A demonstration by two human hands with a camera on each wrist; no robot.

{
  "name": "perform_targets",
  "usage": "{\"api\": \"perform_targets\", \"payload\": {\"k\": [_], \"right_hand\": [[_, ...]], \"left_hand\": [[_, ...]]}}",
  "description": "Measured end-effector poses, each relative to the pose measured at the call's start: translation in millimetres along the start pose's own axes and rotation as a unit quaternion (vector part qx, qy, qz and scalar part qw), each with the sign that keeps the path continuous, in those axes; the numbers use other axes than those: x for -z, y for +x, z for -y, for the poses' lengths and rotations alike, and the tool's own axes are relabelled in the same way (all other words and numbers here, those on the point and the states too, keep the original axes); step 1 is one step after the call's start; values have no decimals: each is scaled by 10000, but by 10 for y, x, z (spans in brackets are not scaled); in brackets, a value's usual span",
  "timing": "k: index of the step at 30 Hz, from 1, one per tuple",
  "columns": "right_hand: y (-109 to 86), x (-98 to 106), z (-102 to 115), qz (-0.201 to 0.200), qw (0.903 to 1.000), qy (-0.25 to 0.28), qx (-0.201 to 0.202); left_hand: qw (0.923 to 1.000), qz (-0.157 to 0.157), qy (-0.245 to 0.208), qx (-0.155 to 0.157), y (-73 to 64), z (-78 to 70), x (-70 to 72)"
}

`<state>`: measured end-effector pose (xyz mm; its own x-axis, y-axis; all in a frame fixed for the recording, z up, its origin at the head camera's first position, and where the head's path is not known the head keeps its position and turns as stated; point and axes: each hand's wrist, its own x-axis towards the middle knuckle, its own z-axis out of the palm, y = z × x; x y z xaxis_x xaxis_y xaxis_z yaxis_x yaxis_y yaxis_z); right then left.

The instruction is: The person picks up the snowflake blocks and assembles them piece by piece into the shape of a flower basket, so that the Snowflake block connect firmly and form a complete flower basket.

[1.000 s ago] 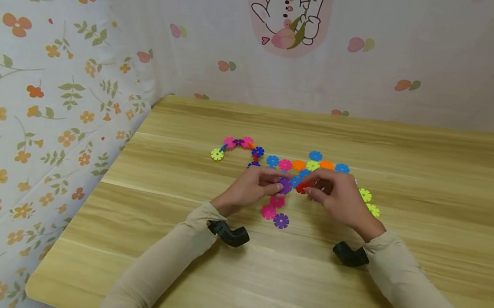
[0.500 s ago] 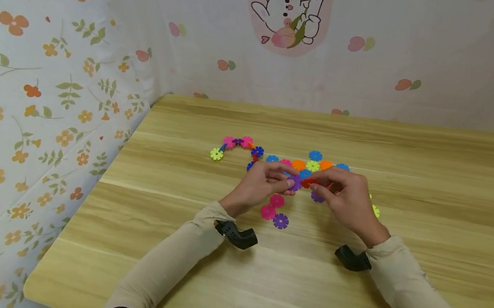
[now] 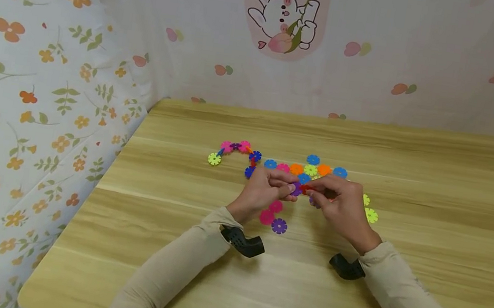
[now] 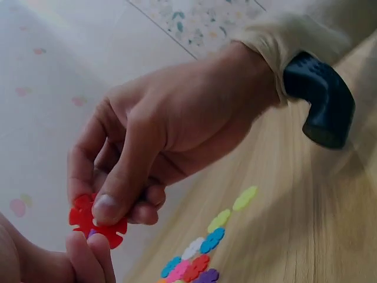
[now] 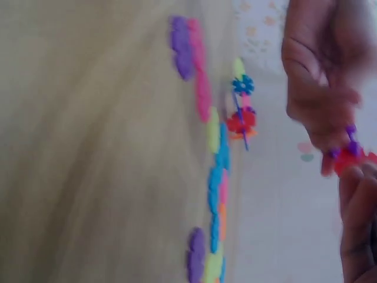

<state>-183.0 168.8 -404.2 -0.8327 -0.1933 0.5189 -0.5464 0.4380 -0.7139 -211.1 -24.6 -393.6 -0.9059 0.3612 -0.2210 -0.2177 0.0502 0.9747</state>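
My left hand (image 3: 265, 189) pinches a purple flower-shaped plastic disc (image 3: 296, 189) between thumb and fingers. Opposite it, my right hand (image 3: 341, 204) pinches a red notched disc (image 3: 305, 189) by its edge. The two discs meet edge to edge just above the table, at an angle to each other. The right wrist view has the purple disc (image 5: 351, 133) against the red one; how deep their slots engage is hidden by fingertips. From the left wrist, the red disc (image 4: 85, 220) appears broadside beneath the right thumb.
A curved chain of joined discs (image 3: 245, 146) stands at the left. Several flat discs, blue, orange, yellow-green and pink, lie behind the hands. Two pink discs (image 3: 267, 217) and a purple disc (image 3: 279, 226) lie in front. Yellow-green discs (image 3: 370, 215) lie right, on the wooden table (image 3: 292, 299).
My left hand has moved right with the purple disc, closing the gap to the red disc. The red disc has turned more edge-on in my right hand. Over the last half second both hands barely shift.
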Motion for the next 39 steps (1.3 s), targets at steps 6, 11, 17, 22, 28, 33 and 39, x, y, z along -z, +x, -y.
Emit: {"api": "perform_targets", "payload": {"k": [6, 11, 17, 22, 28, 33, 39], "right_hand": [[8, 80, -28, 688, 9974, -44, -199], [122, 224, -170, 1871, 9753, -931, -716], [171, 220, -292, 2566, 9356, -2372, -512], [174, 153, -299, 2670, 9252, -2668, -392], [237, 121, -314, 2774, 9234, -2622, -409], [267, 152, -338, 2725, 9320, -2333, -517], [251, 215, -348, 2730, 9439, -1764, -584]], "left_hand": [[9990, 256, -265, 267, 23, 63, 23], [9947, 672, -660, 403, 37, 112, 124], [9881, 953, -1138, 409, 61, 101, 180], [9871, 995, -1147, 501, 72, 99, 186], [9885, 1080, -974, 410, 66, 88, 174], [9886, 1117, -919, 408, 67, 79, 152], [9923, 951, -701, 362, 61, 85, 129]]}}
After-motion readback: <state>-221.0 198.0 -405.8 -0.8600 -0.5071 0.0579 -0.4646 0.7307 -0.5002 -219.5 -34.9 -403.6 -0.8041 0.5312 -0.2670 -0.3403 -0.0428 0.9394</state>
